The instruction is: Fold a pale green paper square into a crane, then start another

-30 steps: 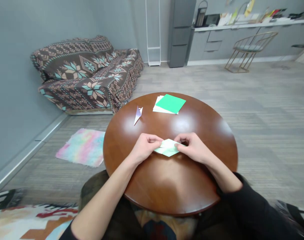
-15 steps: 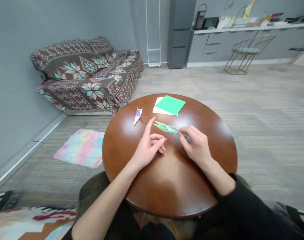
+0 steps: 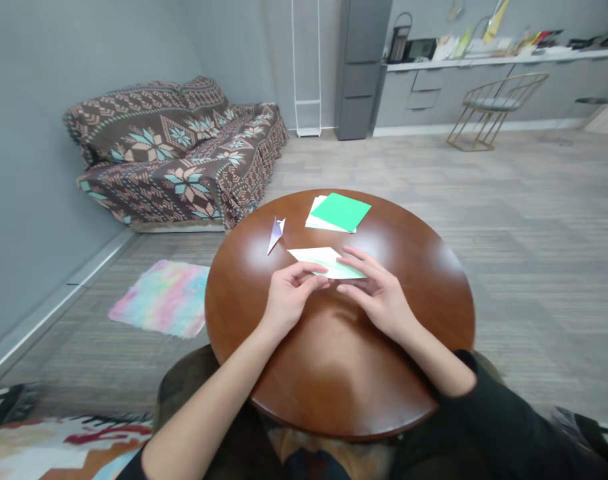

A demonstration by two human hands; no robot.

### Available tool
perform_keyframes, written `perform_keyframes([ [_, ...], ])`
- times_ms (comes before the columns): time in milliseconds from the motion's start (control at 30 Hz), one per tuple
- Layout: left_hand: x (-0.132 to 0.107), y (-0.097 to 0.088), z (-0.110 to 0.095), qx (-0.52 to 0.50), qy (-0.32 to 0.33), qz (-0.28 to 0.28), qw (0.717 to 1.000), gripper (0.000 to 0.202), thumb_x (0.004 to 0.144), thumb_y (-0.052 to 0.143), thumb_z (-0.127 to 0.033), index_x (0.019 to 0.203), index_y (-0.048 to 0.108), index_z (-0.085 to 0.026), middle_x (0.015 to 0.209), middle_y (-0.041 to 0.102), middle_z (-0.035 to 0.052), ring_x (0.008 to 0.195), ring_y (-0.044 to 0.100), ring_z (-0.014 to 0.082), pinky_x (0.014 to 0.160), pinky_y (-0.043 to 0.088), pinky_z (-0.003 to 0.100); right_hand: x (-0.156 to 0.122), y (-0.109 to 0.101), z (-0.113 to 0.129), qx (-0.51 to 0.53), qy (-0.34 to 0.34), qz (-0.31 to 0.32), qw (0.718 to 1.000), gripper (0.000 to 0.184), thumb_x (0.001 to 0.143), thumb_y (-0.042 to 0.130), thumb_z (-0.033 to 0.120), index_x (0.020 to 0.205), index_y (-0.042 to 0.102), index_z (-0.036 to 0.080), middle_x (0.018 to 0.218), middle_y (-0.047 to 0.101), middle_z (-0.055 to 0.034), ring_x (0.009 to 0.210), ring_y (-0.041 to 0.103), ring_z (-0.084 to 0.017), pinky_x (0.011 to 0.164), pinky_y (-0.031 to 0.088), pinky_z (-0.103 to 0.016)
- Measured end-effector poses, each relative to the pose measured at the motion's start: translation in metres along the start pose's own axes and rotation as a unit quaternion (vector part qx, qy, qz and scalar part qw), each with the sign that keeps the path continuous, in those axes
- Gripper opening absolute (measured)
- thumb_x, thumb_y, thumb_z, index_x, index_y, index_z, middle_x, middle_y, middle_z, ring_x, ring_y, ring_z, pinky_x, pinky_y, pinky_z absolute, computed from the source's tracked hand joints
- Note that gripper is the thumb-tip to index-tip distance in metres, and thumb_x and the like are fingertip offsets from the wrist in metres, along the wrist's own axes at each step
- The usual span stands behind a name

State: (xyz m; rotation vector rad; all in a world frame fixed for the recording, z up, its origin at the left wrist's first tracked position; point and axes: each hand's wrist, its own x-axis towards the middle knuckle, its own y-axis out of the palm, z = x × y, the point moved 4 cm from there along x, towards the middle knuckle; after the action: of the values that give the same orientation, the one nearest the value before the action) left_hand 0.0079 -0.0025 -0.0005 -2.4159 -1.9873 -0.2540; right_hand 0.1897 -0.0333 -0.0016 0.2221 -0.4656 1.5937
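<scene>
A folded sheet of pale green and white paper (image 3: pixel 318 255) is held above the round brown table (image 3: pixel 329 393), its pointed end towards the left. My left hand (image 3: pixel 293 293) pinches its lower edge between thumb and fingers. On the right side of the paper, my right hand (image 3: pixel 379 290) has its fingers apart, the fingertips lying over the paper's upper face and the thumb lower down, apart from it. Beyond the left hand stands a small purple and white folded paper piece (image 3: pixel 276 235).
Green square paper (image 3: pixel 343 211) lies on white sheets (image 3: pixel 315 221) at the table's far side. A patterned sofa (image 3: pixel 184 153) stands back left, with a fluffy pastel rug (image 3: pixel 161 298) on the floor. A gold-framed chair (image 3: pixel 494 107) is near the kitchen counter.
The folded paper has turned to show its wider, whiter face. My left hand has gone from an outstretched finger to pinching it, while my right hand has let go and spread its fingers.
</scene>
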Motion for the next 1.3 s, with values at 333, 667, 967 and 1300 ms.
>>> perform_keyframes([
  [333, -0.001, 0.003, -0.005, 0.004, 0.027, -0.043, 0.999, 0.013, 0.082, 0.078, -0.028, 0.077, 0.075, -0.016, 0.070, 0.076, 0.0029, 0.065, 0.075, 0.0184, 0.068, 0.064, 0.028, -0.001, 0.011, -0.006, 0.115, 0.094, -0.004, 0.989, 0.022, 0.078, 0.084, 0.025, 0.099, 0.080, 0.025, 0.099, 0.082, -0.0029, 0.092, 0.078, -0.024, 0.086, 0.063, -0.035],
  [667, -0.003, 0.003, 0.001, -0.034, 0.000, -0.013, 0.999, 0.011, 0.077, 0.081, -0.022, 0.083, 0.076, -0.015, 0.076, 0.078, 0.0034, 0.071, 0.077, 0.0183, 0.072, 0.065, 0.028, 0.001, 0.003, -0.002, 0.140, 0.111, -0.058, 0.982, 0.011, 0.081, 0.083, 0.030, 0.082, 0.078, 0.020, 0.076, 0.080, -0.0045, 0.074, 0.077, -0.021, 0.076, 0.063, -0.032],
  [967, -0.004, 0.009, -0.003, -0.008, 0.015, -0.037, 0.999, 0.012, 0.080, 0.081, -0.025, 0.077, 0.076, -0.014, 0.072, 0.077, 0.0036, 0.067, 0.076, 0.0174, 0.069, 0.064, 0.025, 0.000, 0.003, -0.002, 0.107, 0.119, -0.079, 0.984, 0.018, 0.079, 0.084, 0.034, 0.076, 0.076, 0.019, 0.072, 0.079, -0.0060, 0.069, 0.076, -0.021, 0.071, 0.062, -0.033],
  [1300, -0.005, 0.013, -0.003, 0.004, 0.020, -0.046, 0.999, 0.014, 0.081, 0.081, -0.026, 0.076, 0.074, -0.015, 0.072, 0.077, 0.0036, 0.070, 0.078, 0.0187, 0.072, 0.065, 0.027, 0.000, 0.005, -0.001, 0.090, 0.122, -0.098, 0.984, 0.022, 0.078, 0.084, 0.035, 0.069, 0.070, 0.019, 0.071, 0.078, -0.0055, 0.068, 0.076, -0.021, 0.070, 0.062, -0.033],
])
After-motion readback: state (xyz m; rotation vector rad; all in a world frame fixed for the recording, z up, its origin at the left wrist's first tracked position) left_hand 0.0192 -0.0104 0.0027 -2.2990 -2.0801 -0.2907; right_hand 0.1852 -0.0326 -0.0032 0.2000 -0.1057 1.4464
